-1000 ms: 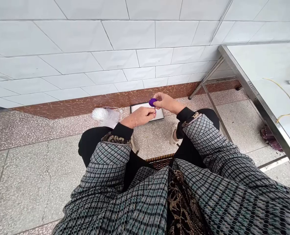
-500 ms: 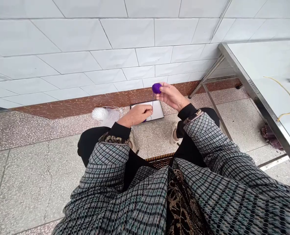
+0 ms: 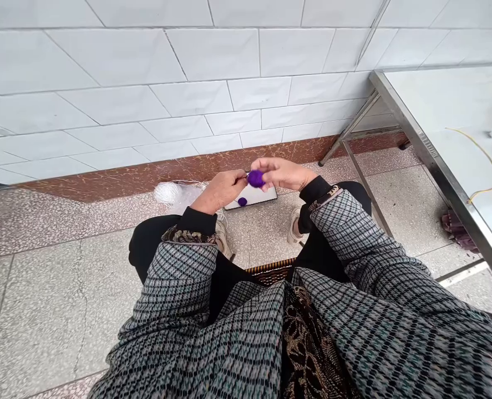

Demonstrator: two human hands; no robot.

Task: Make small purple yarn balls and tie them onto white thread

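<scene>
My right hand (image 3: 282, 173) grips a small ball of purple yarn (image 3: 255, 178), fingers curled around its right side. Close against the ball's left side, my left hand (image 3: 222, 189) is closed in a pinch on the purple yarn strand. Below the hands a shallow box (image 3: 266, 195) with a white inside and dark rim lies on the floor. A second, smaller purple yarn ball (image 3: 242, 201) rests in it toward the left. The hands cover the box's far part.
A white yarn ball (image 3: 167, 193) and clear plastic (image 3: 189, 194) lie on the floor left of the box. Behind stands a tiled wall (image 3: 224, 100). A metal-framed table (image 3: 420, 133) is at the right, bearing a yellow cord (image 3: 489, 158). A dark reddish bundle (image 3: 457, 230) lies under it.
My right hand has come down and left with the purple ball, right up to my left hand. The left hand rose slightly and moved left, uncovering the smaller ball in the box.
</scene>
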